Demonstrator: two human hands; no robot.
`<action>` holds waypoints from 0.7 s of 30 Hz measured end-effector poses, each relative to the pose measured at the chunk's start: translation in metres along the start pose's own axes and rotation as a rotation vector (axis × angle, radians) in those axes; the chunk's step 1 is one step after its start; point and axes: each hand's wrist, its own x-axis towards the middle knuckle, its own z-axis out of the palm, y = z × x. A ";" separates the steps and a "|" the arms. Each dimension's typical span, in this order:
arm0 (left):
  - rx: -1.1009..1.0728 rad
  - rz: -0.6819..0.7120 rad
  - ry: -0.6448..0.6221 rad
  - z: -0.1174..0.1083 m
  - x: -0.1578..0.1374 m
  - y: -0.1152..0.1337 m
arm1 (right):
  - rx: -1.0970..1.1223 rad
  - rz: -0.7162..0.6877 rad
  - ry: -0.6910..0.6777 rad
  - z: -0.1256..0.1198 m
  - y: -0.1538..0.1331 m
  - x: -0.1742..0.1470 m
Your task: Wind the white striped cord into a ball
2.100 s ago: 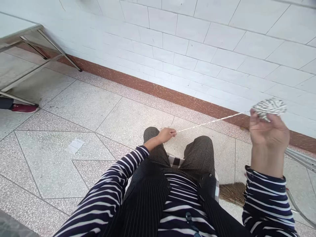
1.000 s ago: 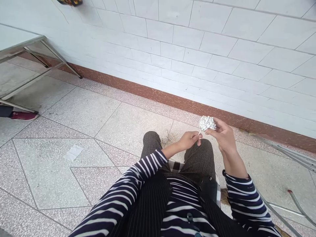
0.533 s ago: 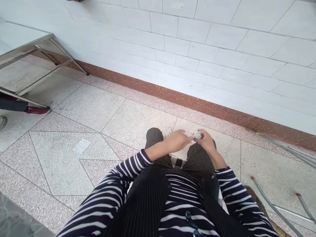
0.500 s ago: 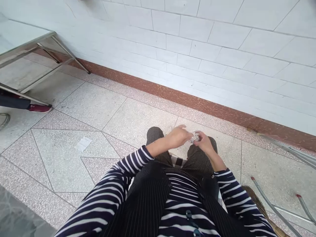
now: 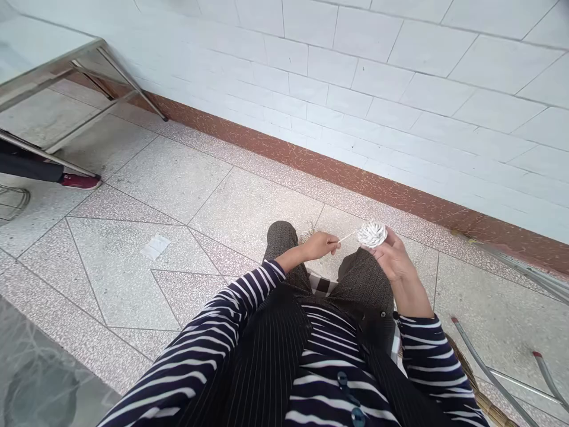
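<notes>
My right hand (image 5: 395, 258) holds a white rosette (image 5: 372, 235) of many short, packed strips, its round layered face turned up, above my right knee. A thin pale strand (image 5: 347, 238) stretches from the rosette's left side to my left hand (image 5: 320, 245). The left fingers are pinched together on the strand's other end, over the gap between my knees. What the strips are made of I cannot tell. My right fingers curl round the back and underside of the rosette and are partly hidden by it.
A metal-framed table (image 5: 84, 47) stands at the far left, with another person's red shoe (image 5: 80, 181) beside its leg. White paper (image 5: 155, 247) lies on the floor. Straw-like wisps (image 5: 306, 232) lie past my left knee. Metal legs (image 5: 511, 379) and a straw broom (image 5: 486, 403) are at lower right.
My hands were close together over the bundle. Now the right hand has moved right and turned, showing the rosette's face, and the left has drawn away with the strand between them.
</notes>
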 end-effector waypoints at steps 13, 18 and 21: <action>0.372 0.328 0.018 -0.028 0.008 0.022 | -0.469 0.196 -0.175 0.000 0.058 0.004; 0.313 0.312 0.029 -0.022 0.014 0.010 | -0.218 0.215 -0.252 0.001 0.056 -0.015; 0.224 0.203 0.030 -0.011 0.008 0.003 | -0.135 0.192 -0.191 -0.004 0.048 -0.018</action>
